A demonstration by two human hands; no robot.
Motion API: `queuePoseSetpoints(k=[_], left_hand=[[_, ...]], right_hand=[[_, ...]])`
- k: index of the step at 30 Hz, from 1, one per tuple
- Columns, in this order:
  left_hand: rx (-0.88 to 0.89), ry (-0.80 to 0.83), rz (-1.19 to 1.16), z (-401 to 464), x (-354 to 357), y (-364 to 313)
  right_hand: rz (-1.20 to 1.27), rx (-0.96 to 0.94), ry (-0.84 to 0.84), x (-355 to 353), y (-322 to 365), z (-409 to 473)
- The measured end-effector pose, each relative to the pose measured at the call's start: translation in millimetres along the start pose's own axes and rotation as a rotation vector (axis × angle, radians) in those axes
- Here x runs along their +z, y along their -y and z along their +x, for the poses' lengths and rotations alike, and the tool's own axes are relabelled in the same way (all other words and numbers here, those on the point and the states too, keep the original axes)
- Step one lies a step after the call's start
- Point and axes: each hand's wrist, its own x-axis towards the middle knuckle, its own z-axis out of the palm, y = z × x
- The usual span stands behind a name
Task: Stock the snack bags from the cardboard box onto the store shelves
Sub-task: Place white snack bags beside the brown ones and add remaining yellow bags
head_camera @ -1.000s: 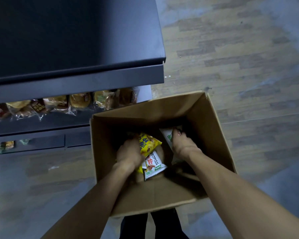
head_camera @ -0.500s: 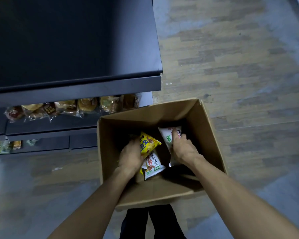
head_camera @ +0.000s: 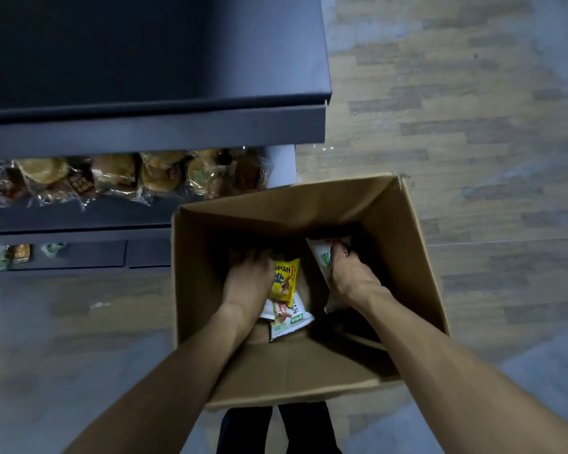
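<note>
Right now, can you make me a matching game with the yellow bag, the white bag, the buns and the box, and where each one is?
Things:
1. yellow bag
2. white bag
3. buns
4. box

Places:
A. on the floor beside the shelves
B. on a dark shelf, wrapped in clear plastic
C. in the box, by the left hand
D. in the box, gripped by the right hand

Pairs: 1-C, 2-D, 3-B, 4-A
</note>
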Motion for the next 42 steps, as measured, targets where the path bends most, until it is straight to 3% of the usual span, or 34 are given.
queuePoseSetpoints(k=[7, 10, 12, 14, 20, 24, 25, 27, 30, 33, 37, 42], left_hand=[[-0.076, 0.024, -0.121, -30, -35, -13], [-0.380, 0.208, -0.480, -23, -45, -33], [-0.620, 0.247, -0.735, -10, -36, -39], [-0.739, 0.242, -0.834, 4, -24, -46], [-0.919, 0.203, -1.120, 63, 0, -46], [-0.993, 0.183, -1.129, 88, 42, -46], [-0.999, 0.191, -1.086, 85, 44, -46], [-0.968, 0.194, -1.028, 75, 36, -43], [-0.937, 0.252, -1.026, 69, 28, -34], [-0.915, 0.271, -0.925, 60, 25, -19], [-0.841, 0.285, -0.854, 43, 17, -11], [-0.664, 0.168, -0.855, 10, -6, 2]], right_hand=[[-0.015, -0.003, -0.040, -10, 6, -15], [-0.011, 0.012, -0.030, -10, 9, -17], [0.004, 0.019, -0.027, -8, 9, -15], [0.011, 0.017, -0.016, -7, 7, -12], [0.076, 0.019, 0.034, -1, -2, -2], [0.184, 0.082, 0.037, 6, -6, 15], [0.203, 0.040, 0.022, 13, -9, 24], [-0.005, -0.071, -0.010, 15, -9, 28], [0.008, -0.096, -0.011, 13, -6, 26], [0.164, 0.052, -0.044, 0, 9, 13], [0.106, 0.044, -0.002, -3, 14, 4], [0.033, 0.024, -0.038, -13, 13, -13]])
